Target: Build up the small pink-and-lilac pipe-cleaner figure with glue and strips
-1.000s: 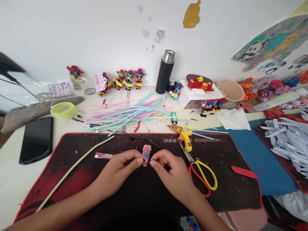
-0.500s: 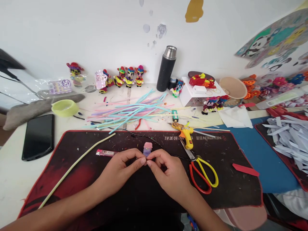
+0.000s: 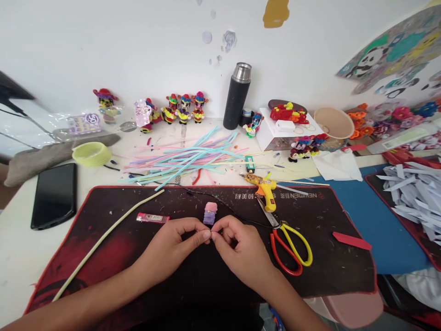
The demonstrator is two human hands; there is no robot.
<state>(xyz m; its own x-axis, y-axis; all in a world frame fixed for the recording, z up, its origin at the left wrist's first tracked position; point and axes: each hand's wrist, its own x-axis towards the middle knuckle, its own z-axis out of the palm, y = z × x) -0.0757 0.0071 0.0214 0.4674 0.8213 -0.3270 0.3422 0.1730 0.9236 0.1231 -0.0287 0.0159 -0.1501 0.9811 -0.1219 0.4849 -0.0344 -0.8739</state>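
Observation:
My left hand (image 3: pixel 184 239) and my right hand (image 3: pixel 236 239) meet over the dark mat (image 3: pixel 144 289), thumbs and forefingers pinched tip to tip. Whatever they pinch is too small and covered to name. Just beyond the fingertips rests a small fuzzy piece (image 3: pixel 210 214), pink on top and purple below. A pink lighter (image 3: pixel 153 218) lies to the left of it, close to my left hand. Right of my right hand are scissors (image 3: pixel 285 243) with one red and one yellow handle, blades partly under a yellow glue gun (image 3: pixel 263 189).
A pale yellow fuzzy stem (image 3: pixel 106 236) curves across the mat's left side. Behind lie many pastel stems (image 3: pixel 186 158), with small figures (image 3: pixel 185 109) and a black thermos (image 3: pixel 237 96) along the wall. A phone (image 3: pixel 54 195) is at left, paper strips (image 3: pixel 413 197) at right.
My fingertips have drawn slightly lower, leaving a gap to the pink and purple piece, more of which now shows. Both hands remain pinched together. The view has shifted slightly.

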